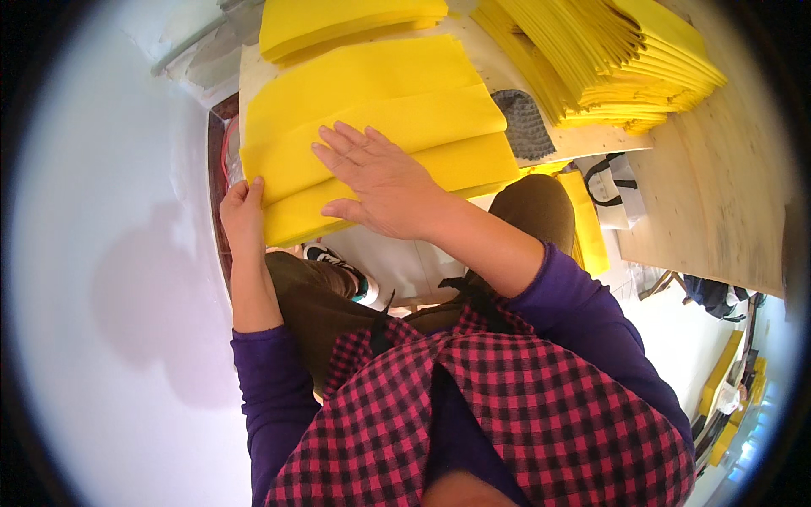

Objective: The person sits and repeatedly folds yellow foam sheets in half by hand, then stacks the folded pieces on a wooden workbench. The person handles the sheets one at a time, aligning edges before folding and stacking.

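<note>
Item: overlapping yellow fabric sheets (372,110), fanned in layers on the pale worktable (583,139), lying at 12 o'clock from our body, near edge overhanging the table toward our lap.

Our right hand (380,182) lies flat on the sheets, palm down, fingers spread and pointing toward 11 o'clock; it pinches nothing. Our left hand (243,215) sits at 9 o'clock of the right, its fingers curled over the left near corner of the lowest sheet, thumb side on the edge; we cannot tell how firm the grip is.

Adjacent: a second yellow pile (346,21) at 12 o'clock of the sheets, touching or just beyond them. A tall fanned yellow stack (625,63) at 2 o'clock, on the same table. A grey textured pad (524,122) between the sheets and that stack, just beside the sheets' right edge.

Further out: a white bag with black handles (615,190) at 3 o'clock, below the table edge. A wooden board (726,177) at the far right. Our checked red-and-black apron (507,414) and purple sleeves (262,397) at 6 o'clock. White wall (110,253) at 9 o'clock.
</note>
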`<state>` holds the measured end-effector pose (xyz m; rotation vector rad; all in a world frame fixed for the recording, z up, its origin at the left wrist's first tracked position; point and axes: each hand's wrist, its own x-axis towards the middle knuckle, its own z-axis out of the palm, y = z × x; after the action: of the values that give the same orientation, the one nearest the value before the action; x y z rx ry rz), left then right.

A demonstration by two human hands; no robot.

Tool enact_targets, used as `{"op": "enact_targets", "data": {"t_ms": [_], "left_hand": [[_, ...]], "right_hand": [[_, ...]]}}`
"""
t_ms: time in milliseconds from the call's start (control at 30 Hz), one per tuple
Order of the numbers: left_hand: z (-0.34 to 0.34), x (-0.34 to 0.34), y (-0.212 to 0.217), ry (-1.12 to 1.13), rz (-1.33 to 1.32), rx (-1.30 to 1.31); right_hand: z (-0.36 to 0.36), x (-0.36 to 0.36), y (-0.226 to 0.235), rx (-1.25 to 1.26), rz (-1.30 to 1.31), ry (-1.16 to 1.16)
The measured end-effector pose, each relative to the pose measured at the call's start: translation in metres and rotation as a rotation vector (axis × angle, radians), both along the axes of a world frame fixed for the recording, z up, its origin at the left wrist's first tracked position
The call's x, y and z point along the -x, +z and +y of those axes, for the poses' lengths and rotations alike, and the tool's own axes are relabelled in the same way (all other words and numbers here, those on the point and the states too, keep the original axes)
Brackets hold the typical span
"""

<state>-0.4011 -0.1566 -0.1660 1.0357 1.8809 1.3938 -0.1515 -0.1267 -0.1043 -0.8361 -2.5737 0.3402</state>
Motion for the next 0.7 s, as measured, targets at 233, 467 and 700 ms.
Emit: {"op": "enact_targets", "data": {"t_ms": [233,467,700], "left_hand": [[0.003,0.001,-0.003,-0.003,-0.109,-0.007],[0.001,0.003,-0.005,-0.012,-0.123,-0.007],[0.004,0.008,0.002,-0.027,-0.14,-0.092]], "right_hand": [[0.023,0.0,-0.012,0.109,-0.216,-0.138],[0.056,-0.065,-0.027,0.098,-0.356,-0.337],[0.061,-0.089,-0.033,0.063,-0.384,-0.427]]}}
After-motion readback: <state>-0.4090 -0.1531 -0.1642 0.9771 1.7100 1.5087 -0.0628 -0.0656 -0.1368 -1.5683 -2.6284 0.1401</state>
